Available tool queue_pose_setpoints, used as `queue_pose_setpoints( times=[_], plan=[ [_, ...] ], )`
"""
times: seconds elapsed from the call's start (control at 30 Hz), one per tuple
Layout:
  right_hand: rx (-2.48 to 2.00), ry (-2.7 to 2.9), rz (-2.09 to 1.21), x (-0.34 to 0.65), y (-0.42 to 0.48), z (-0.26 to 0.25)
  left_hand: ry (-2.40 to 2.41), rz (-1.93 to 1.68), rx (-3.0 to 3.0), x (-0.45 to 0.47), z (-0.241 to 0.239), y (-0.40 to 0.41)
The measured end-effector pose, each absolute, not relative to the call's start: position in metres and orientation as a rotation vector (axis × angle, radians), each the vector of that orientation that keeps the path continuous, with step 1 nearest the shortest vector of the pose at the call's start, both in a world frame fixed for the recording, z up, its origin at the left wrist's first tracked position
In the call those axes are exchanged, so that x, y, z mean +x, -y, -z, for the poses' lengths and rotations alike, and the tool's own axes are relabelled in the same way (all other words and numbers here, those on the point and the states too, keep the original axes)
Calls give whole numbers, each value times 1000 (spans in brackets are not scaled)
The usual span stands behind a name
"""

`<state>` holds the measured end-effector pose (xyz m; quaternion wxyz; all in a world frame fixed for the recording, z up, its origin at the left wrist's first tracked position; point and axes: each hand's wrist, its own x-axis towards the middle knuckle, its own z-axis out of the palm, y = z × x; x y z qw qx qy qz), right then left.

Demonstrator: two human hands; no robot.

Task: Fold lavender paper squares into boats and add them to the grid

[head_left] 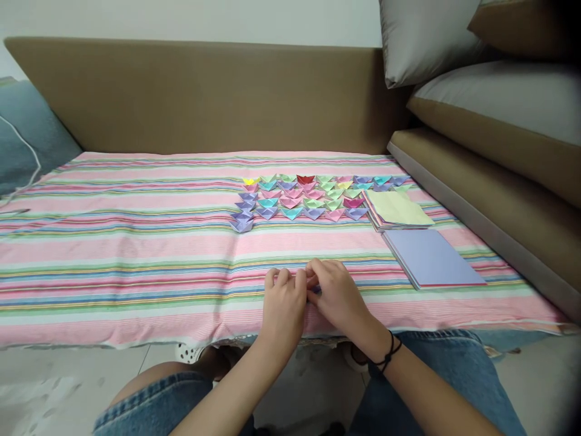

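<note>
My left hand (285, 300) and my right hand (334, 293) meet near the front edge of the striped cloth, fingers bent and pinched together. Whatever lies between the fingertips is hidden by the hands. Beyond them sit several rows of small folded paper boats (290, 213) in purple, pink, green, blue, yellow and red. To the right of my hands lies a stack of lavender paper sheets (440, 257) with a red edge showing. Just behind it is a second stack of mixed-colour sheets (399, 208), pale yellow on top.
The striped cloth (113, 254) covers a sofa seat with a brown backrest (213, 97). Cushions (490, 133) are piled along the right side. At the far left, a white cable (27, 145) runs over blue fabric. My knees are below the front edge.
</note>
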<state>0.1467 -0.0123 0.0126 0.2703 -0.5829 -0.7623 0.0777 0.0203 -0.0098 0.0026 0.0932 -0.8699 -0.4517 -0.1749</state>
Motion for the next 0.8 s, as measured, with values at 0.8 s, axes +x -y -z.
queue_pose_setpoints(
  times=[0.8],
  plan=[
    [-1376, 2054, -330, 149, 8, -6, 1326, 533, -2583, 19, 4, 8]
  ],
)
